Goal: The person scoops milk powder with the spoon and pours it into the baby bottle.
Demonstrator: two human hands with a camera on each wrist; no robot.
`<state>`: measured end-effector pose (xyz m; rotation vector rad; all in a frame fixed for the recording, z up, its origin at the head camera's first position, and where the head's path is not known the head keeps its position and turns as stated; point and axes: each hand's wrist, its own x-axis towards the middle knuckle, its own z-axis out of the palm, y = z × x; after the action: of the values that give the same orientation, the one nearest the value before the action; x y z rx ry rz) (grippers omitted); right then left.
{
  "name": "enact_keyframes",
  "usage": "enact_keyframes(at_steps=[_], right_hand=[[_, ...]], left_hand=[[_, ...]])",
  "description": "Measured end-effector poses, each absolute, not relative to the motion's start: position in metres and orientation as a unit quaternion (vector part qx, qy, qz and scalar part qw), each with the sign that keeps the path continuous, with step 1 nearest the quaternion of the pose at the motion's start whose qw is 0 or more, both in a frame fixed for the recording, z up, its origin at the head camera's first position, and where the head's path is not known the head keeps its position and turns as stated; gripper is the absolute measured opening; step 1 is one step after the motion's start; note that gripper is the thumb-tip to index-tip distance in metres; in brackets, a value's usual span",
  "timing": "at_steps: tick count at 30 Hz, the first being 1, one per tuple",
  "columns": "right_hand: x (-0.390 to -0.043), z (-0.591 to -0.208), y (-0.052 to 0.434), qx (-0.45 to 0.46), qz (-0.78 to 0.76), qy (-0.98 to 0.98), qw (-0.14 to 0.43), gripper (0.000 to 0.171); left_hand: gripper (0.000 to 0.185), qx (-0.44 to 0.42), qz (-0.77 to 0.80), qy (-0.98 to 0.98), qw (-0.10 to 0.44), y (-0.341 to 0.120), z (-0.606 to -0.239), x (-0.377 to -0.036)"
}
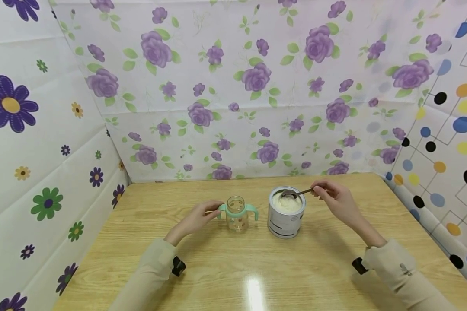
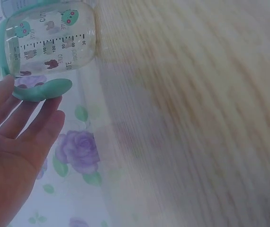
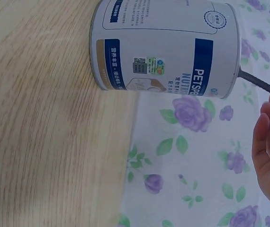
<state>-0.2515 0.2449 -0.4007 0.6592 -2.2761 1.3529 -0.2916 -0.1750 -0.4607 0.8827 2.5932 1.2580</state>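
Observation:
A clear baby bottle (image 1: 237,221) without a lid stands upright on the table, its mint-green collar carrying two handles. My left hand (image 1: 197,219) holds the bottle's left handle (image 2: 45,90) between thumb and fingers. To the right of the bottle is an open white can (image 1: 285,224), filled near the top with pale powder (image 1: 287,206). My right hand (image 1: 339,202) pinches the handle of a dark spoon (image 1: 304,191). The spoon's bowl lies at the powder's surface inside the can rim. In the right wrist view the can's printed label (image 3: 163,52) shows, while the spoon's bowl is hidden.
The wooden table (image 1: 233,263) reaches back to a wall cloth with purple roses (image 1: 257,77). Patterned cloths hang at the left (image 1: 43,172) and right (image 1: 443,129) sides. The bottle and can stand a small gap apart.

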Motion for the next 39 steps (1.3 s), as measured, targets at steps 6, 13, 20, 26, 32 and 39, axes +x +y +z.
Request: enact_keyframes(at_steps=[6, 13, 20, 26, 32, 39], right_hand=[[-0.247, -0.398, 0.236, 0.262, 0.463, -0.816, 0.227, 0.016], [-0.249, -0.403, 0.235, 0.261, 0.502, -0.799, 0.203, 0.020], [-0.268, -0.426, 0.243, 0.183, 0.590, -0.775, 0.133, 0.033], [-0.272, -0.431, 0.245, 0.135, 0.676, -0.721, 0.072, 0.038], [-0.274, -0.429, 0.245, 0.079, 0.744, -0.664, 0.017, 0.035], [-0.272, -0.425, 0.245, 0.056, 0.800, -0.597, -0.035, 0.036]], left_hand=[[0.039, 0.290, 0.424, 0.856, 0.065, -0.173, -0.459, -0.290], [0.041, 0.280, 0.430, 0.856, 0.064, -0.168, -0.458, -0.292], [0.040, 0.277, 0.440, 0.853, 0.058, -0.165, -0.459, -0.294], [0.039, 0.272, 0.448, 0.850, 0.056, -0.165, -0.460, -0.295], [0.036, 0.270, 0.457, 0.846, 0.048, -0.165, -0.460, -0.295], [0.033, 0.272, 0.459, 0.845, 0.041, -0.165, -0.461, -0.296]])
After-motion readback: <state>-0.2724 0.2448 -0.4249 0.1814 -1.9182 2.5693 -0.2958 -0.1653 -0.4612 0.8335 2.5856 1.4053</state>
